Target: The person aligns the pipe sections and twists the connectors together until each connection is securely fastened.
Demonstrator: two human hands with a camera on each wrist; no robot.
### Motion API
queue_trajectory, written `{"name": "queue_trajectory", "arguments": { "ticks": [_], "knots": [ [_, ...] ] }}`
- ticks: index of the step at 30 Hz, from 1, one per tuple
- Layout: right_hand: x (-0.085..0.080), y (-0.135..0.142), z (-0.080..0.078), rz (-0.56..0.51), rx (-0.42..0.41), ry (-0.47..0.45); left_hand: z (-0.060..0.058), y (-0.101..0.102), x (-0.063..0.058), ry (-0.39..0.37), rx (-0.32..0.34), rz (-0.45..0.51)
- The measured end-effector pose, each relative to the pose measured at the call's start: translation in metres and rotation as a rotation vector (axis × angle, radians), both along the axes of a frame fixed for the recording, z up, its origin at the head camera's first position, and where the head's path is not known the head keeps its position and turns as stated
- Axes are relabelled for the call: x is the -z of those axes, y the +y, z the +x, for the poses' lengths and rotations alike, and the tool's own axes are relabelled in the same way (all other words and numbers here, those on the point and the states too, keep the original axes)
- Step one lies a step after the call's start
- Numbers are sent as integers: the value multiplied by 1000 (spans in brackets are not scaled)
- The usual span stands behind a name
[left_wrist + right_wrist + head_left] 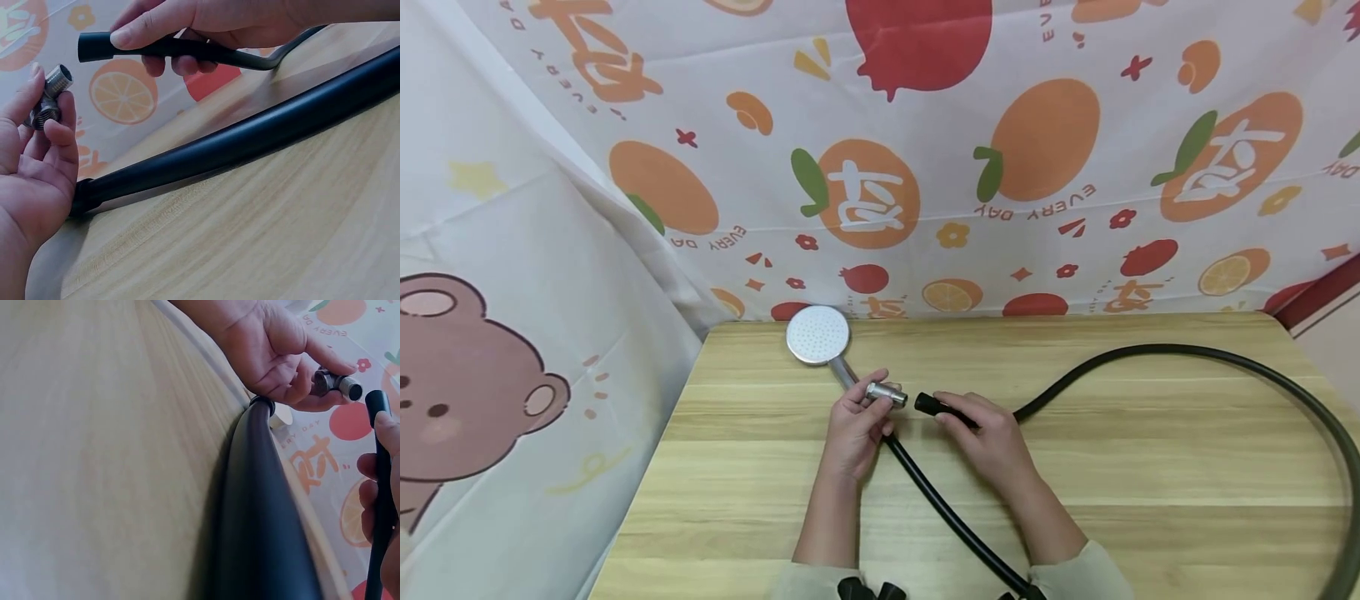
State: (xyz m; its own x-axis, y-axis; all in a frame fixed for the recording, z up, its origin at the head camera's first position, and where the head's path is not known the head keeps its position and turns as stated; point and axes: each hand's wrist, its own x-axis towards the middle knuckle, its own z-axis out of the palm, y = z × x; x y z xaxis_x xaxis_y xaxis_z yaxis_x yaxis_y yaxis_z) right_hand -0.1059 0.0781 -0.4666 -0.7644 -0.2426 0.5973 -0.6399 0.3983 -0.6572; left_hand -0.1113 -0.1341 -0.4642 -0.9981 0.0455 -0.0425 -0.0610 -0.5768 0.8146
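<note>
My left hand [852, 433] pinches a short metal pipe fitting [887, 394] between thumb and fingers. The fitting's threaded mouth [59, 80] shows in the left wrist view. Facing it across a small gap is the black end of a shower hose [929, 404], gripped by my right hand [991, 442] with the thumb along it. Behind my left hand lies a round shower head [817, 335], its grey handle [842, 372] partly hidden by the fingers. A black hose length [955, 518] runs from under the left hand towards the front edge.
The hose loops widely over the right side of the wooden table [730, 492]. A fruit-printed cloth [940, 183] hangs along the back edge, and a bear-printed cloth [565, 350] covers the left. Black knob-like parts [872, 590] show at the bottom edge.
</note>
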Motion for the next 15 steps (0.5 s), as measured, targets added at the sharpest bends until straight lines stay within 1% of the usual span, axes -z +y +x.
{"name": "queue_trajectory", "arguments": {
  "ticks": [3,7,12,15],
  "knots": [
    [1,0,0,23,17,15,0,1,1,9,1,28],
    [3,-1,0,59,51,19,1,2,2,48,30,64],
    [3,-3,0,85,85,-13,0,5,2,119,82,76],
    [0,-4,0,87,104,-34,-1,7,2,141,97,68]
  ]
}}
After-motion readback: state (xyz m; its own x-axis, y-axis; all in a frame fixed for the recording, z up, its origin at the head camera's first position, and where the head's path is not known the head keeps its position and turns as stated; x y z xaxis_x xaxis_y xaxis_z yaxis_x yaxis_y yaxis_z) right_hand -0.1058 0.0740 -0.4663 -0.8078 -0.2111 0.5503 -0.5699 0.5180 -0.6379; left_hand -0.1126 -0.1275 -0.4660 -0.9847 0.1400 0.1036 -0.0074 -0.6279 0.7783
